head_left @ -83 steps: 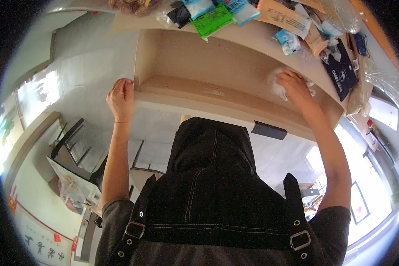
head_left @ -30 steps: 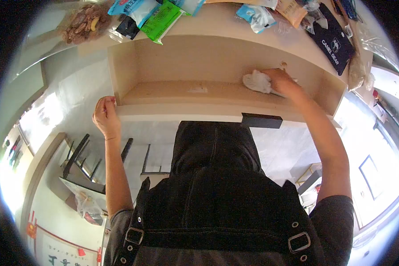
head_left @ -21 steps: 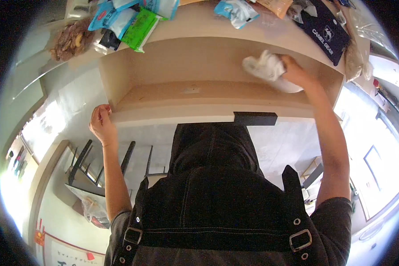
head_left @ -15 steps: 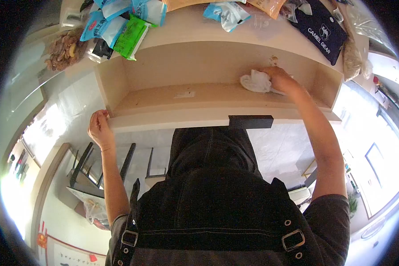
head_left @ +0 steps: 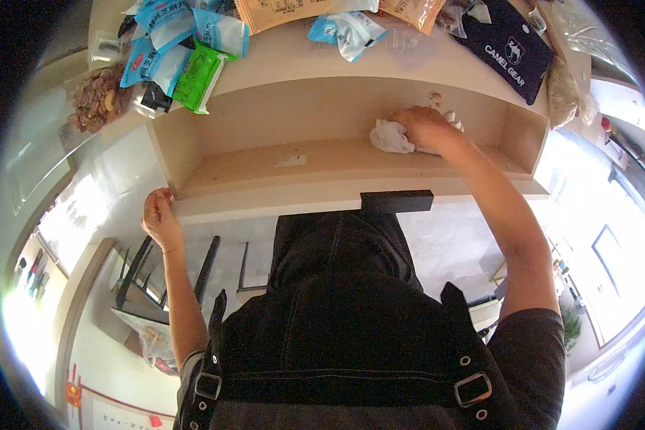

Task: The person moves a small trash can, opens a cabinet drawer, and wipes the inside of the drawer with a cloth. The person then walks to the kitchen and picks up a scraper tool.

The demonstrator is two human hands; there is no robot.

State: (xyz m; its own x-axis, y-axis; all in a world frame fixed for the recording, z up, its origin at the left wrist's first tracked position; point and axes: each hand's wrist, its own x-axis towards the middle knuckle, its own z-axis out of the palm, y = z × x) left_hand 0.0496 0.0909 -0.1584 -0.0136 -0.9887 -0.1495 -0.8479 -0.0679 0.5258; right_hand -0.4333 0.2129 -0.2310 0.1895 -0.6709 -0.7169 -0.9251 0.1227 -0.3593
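A pulled-out drawer (head_left: 229,208) with a dark handle (head_left: 397,201) stands in front of my body. Inside it, towards the right, my right hand (head_left: 426,129) is closed over a crumpled white cloth (head_left: 392,137). The cloth bulges out on both sides of the fingers and lies against the drawer's bottom near the back wall. At the drawer's front left corner, my left hand (head_left: 161,218) pinches the edge with its fingers. A small pale label (head_left: 291,160) lies on the drawer bottom, and dark specks mark the back wall near my right hand.
Above the drawer, the surface holds blue-and-white snack packets (head_left: 166,25), a green packet (head_left: 202,75), a bag of brown dried food (head_left: 98,99), orange packages (head_left: 297,11) and a black "CAMEL GEAR" pouch (head_left: 507,51). Dark-legged furniture (head_left: 208,269) stands below on the left.
My right hand and the cloth have moved a little to the left inside the drawer. The left hand keeps its hold at the corner. The whole view has shifted slightly.
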